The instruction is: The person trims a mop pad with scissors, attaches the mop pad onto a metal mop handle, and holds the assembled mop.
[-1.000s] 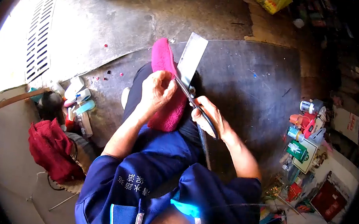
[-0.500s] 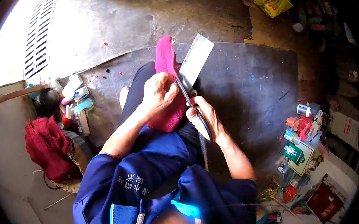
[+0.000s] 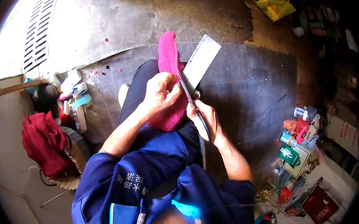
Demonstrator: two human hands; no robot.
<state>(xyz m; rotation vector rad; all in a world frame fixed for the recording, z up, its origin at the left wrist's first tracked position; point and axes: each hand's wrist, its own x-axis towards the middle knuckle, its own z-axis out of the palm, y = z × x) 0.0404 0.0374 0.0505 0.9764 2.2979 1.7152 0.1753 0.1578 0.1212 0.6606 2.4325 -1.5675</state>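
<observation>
A long pink fleecy cloth (image 3: 168, 53) with a rounded far end lies over my thigh. My left hand (image 3: 162, 92) is closed on its middle, with fingers bunched at the edge. In my right hand (image 3: 206, 119) is a pair of dark scissors (image 3: 186, 88), and the blades point away from me to the cloth's right edge beside my left fingers. Whether the blades are parted is hard to see. Just right of the blades, a flat pale grey bar (image 3: 203, 57) slants up from the floor area; its lower end is hidden behind the scissors and my hand.
A dark red cloth (image 3: 44, 144) hangs over a wicker basket (image 3: 67, 182) at left. Plastic bottles (image 3: 71, 79) lie near it. On the right stand a green box (image 3: 289, 156) and assorted clutter. A yellow bag (image 3: 275, 7) lies on the floor at the far right.
The cloth's far end and the grey bar sit slightly further right in view. Both hands keep their hold, with the scissors still at the cloth's edge.
</observation>
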